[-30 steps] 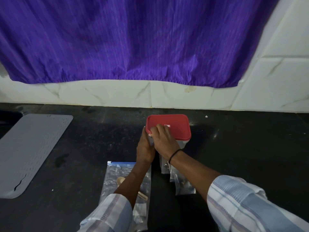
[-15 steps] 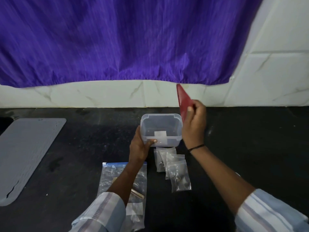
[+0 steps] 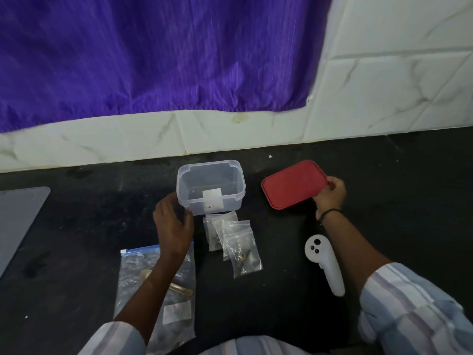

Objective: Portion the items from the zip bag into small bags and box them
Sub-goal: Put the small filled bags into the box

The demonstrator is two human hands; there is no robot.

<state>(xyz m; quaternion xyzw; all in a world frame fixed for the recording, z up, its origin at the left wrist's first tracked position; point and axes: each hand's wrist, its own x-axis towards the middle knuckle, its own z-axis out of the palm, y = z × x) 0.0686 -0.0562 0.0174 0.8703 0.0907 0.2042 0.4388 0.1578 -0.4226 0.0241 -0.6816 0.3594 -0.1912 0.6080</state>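
My right hand [image 3: 330, 194] pinches the red lid [image 3: 294, 184]; my left hand [image 3: 174, 226] rests loosely curled at the open, empty box [image 3: 211, 187]. Filled small bags [image 3: 236, 242] wait just right of it, unboxed. The zip bag [image 3: 156, 290] lies under that wrist; a white controller [image 3: 325, 262] sits below the lid hand.

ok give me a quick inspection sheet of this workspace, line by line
surface: black countertop, faint smudges.
job's things: clear box open, looks empty; red lid off, right of box; small filled bags piled in front of box; zip bag flat under the left forearm.
clutter: white controller; grey mat at left edge.
grippers: left hand touches the box's near corner; right hand holds the lid's edge.
cables: nothing seen.
surroundings: purple curtain over white marbled tiles.
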